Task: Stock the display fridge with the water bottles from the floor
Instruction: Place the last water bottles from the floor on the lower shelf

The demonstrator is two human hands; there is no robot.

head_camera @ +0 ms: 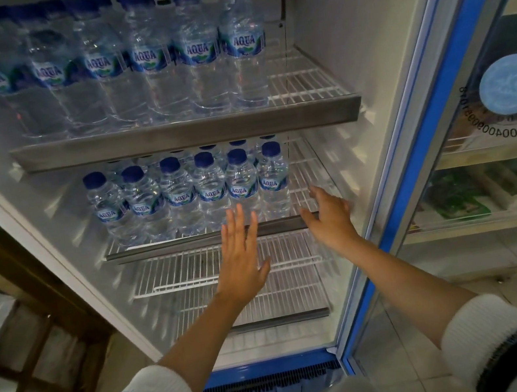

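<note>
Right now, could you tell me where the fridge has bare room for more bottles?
Free: the wire strip right of the bottles on the top shelf, beside the fridge wall; a narrower strip on the middle shelf, where the right hand reaches; and the bare lower shelves below the left hand. Both bottle rows are crowded.
</note>
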